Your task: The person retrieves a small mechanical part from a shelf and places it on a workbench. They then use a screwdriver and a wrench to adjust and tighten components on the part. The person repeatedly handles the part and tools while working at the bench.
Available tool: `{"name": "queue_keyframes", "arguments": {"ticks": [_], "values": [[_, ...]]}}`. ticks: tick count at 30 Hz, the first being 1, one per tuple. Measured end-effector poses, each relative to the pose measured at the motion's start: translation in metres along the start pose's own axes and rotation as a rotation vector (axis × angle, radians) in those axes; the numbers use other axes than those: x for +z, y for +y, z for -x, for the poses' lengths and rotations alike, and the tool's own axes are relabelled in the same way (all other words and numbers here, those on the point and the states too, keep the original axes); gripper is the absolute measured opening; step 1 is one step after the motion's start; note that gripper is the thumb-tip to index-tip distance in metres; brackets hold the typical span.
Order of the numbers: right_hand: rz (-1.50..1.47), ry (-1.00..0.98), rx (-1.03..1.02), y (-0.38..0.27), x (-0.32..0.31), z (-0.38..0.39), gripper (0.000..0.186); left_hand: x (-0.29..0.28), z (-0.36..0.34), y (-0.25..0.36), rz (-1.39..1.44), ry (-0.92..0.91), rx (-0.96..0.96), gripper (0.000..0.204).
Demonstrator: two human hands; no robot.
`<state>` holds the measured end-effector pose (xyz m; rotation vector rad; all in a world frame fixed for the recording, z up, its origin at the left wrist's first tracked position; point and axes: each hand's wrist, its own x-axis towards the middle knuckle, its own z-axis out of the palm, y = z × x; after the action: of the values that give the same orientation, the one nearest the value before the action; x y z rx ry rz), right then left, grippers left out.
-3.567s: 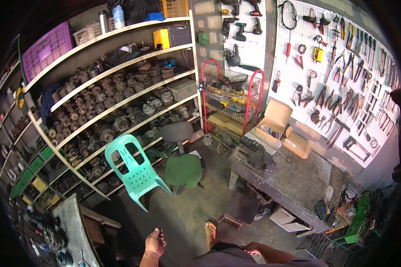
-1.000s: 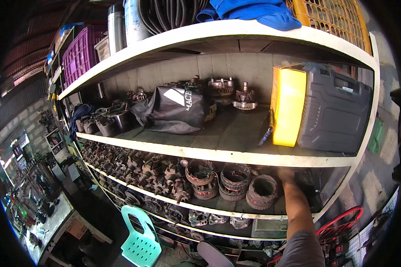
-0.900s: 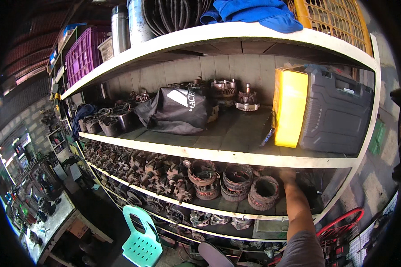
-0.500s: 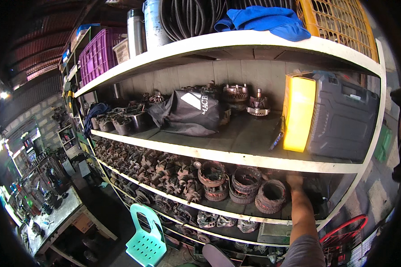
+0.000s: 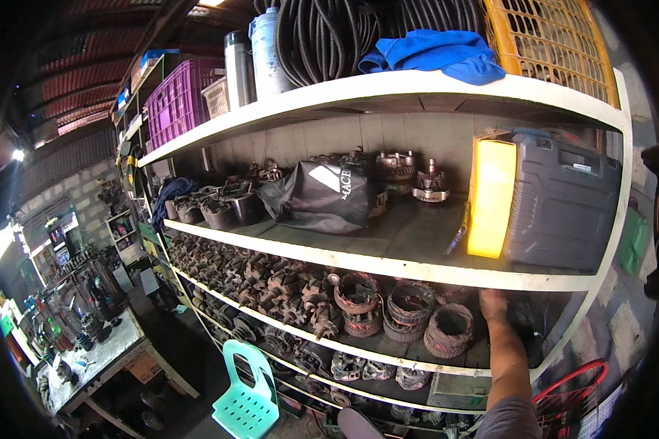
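Note:
My right hand [image 5: 493, 303] reaches from the lower right into a lower shelf, under its white front edge [image 5: 417, 267]. Its fingers are hidden in shade, so their grip cannot be made out. Just left of it are ring-shaped stator cores [image 5: 448, 329], dark and rusty, stacked in places, and several small rusty rotors [image 5: 285, 293]. On the shelf above sit a black fabric bag [image 5: 315, 197], a metal alternator part [image 5: 430, 183], a yellow box [image 5: 490, 197] and a dark grey hard case [image 5: 564, 205]. My left hand is out of view.
Hoses [image 5: 318, 40], a blue cloth [image 5: 439, 58] and yellow [image 5: 549, 51] and purple crates [image 5: 176, 110] fill the top shelf. A turquoise chair [image 5: 245, 399] stands low in front, a cluttered workbench [image 5: 150, 351] at left, a red rack [image 5: 578, 384] at lower right.
Since the oldest frame I have moved up to the shelving and my right arm has gone into it. Over the last second the arm stays there while my view tilts slightly upward.

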<state>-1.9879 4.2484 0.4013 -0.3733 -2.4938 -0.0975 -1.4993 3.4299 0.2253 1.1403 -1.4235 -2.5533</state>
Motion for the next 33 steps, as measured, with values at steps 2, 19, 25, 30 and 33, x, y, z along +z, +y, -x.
{"name": "queue_keyframes", "arguments": {"ticks": [2, 19, 25, 30, 33], "values": [[0.004, -0.021, 0.023, -0.003, -0.026, 0.002, 0.057, -0.011, -0.013, -0.011, -0.009, 0.049, -0.026, 0.026], [-0.809, -0.583, 0.089, -0.22, -0.261, 0.372, 0.037, 0.063, -0.015, 0.054, -0.26, -0.293, -0.267, 0.041], [-1.354, -0.837, -0.082, -0.442, -0.296, 0.513, 0.03, 0.026, -0.003, 0.093, -0.293, -0.502, -0.213, 0.038], [-1.266, -0.828, -0.354, -0.61, -0.346, 0.561, 0.021, -0.091, 0.004, 0.173, -0.345, -0.625, -0.072, 0.04], [-1.361, -0.969, -0.468, -0.695, -0.37, 0.592, 0.021, -0.177, 0.017, 0.206, -0.293, -0.531, 0.048, 0.043]]}}
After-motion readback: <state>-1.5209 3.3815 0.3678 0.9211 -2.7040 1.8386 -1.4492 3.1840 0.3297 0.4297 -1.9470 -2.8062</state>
